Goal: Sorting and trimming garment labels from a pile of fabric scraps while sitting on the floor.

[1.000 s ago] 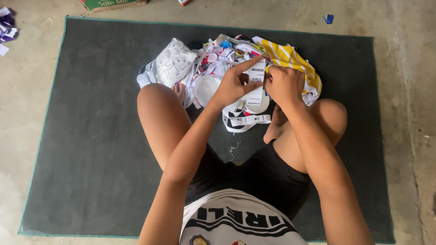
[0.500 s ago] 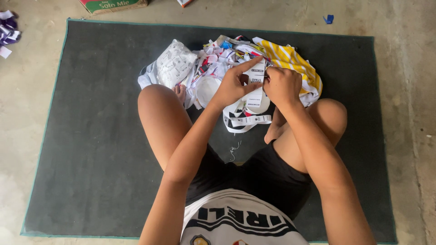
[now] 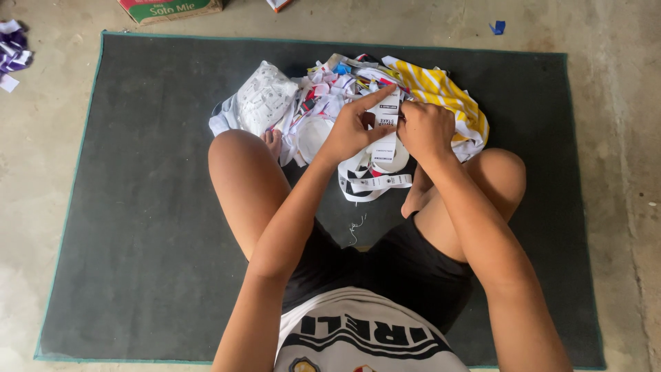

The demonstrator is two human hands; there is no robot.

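Observation:
I sit cross-legged on a dark mat (image 3: 138, 207). Both hands meet over a pile of white printed label strips (image 3: 323, 103). My left hand (image 3: 352, 127) pinches a white label strip (image 3: 387, 138) with the forefinger stretched out along its top. My right hand (image 3: 425, 127) grips the same strip from the right side. The strip hangs down in loops (image 3: 375, 182) between my knees. A loose thread (image 3: 354, 227) lies on the mat near my legs.
A clear bag of labels (image 3: 261, 100) lies left of the pile. A yellow-and-white striped cloth (image 3: 447, 96) lies to the right. A green-and-red carton (image 3: 172, 8) stands past the mat's far edge. Purple scraps (image 3: 12, 52) and a blue scrap (image 3: 498, 27) lie on the concrete floor.
Both hands stay on the strip with hardly any shift. The view has drifted slightly.

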